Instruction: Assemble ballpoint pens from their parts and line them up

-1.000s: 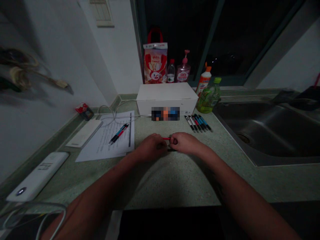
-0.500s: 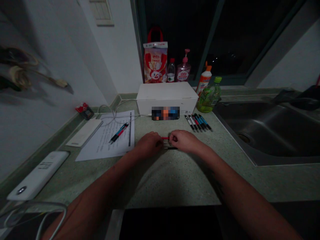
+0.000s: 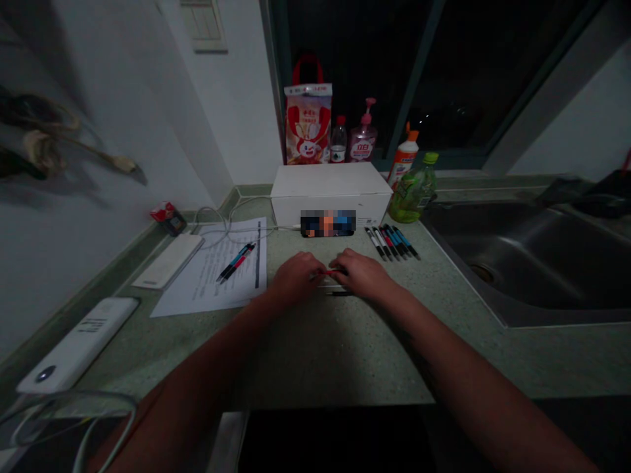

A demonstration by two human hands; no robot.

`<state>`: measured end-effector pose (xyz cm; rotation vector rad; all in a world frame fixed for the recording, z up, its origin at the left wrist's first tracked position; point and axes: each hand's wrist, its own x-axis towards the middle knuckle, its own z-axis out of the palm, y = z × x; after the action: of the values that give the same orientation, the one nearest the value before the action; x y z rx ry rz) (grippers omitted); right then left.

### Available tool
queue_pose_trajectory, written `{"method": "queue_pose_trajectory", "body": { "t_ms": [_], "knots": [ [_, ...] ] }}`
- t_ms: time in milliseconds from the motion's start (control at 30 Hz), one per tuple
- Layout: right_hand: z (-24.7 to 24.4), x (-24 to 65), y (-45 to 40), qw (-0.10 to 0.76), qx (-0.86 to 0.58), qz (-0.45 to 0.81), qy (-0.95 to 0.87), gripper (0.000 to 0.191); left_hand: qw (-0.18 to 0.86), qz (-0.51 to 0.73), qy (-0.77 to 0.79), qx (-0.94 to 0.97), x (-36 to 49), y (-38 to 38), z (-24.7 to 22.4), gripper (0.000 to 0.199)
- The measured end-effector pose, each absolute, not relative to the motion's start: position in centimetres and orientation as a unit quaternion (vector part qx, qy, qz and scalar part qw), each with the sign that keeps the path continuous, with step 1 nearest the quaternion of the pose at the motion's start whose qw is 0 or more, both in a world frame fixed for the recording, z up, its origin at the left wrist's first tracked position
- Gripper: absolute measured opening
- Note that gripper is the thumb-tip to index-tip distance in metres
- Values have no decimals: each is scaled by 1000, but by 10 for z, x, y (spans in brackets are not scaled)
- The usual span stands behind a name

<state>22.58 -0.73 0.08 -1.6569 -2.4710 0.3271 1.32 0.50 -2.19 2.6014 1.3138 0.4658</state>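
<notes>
My left hand (image 3: 296,277) and right hand (image 3: 362,274) are close together over the middle of the desk (image 3: 335,355), well back from its front edge, with the fingers curled in toward each other. Between them is a red pen (image 3: 331,271), partly hidden by my fingers. The right fingers seem to touch it, but I can't tell whether either hand is closed on it. Just nearer me, a pale pen (image 3: 329,286) and a black pen (image 3: 341,293) lie flat on the desk.

These pens should be light, stiff and smooth, so they could roll on the speckled surface or slip from my fingertips. The surest hold looks like a pinch around the middle of the barrel.

Toward the back edge stands a white box (image 3: 330,196), with a row of pens (image 3: 392,242) lying to its front right. Left of my hands, a sheet of paper (image 3: 207,279) carries two more pens (image 3: 235,263). Past the desk's right side is a steel sink (image 3: 522,263).
</notes>
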Motion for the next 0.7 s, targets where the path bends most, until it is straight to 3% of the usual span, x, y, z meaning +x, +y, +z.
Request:
{"method": "queue_pose_trajectory", "body": {
  "t_ms": [267,700],
  "knots": [
    [0,225,-6,54,-560,80,-823,21,105,117,440,884,20,3,-20,9],
    [4,228,-8,114,-539,83,-831,14,161,228,527,803,4,8,-21,12]
  ]
}}
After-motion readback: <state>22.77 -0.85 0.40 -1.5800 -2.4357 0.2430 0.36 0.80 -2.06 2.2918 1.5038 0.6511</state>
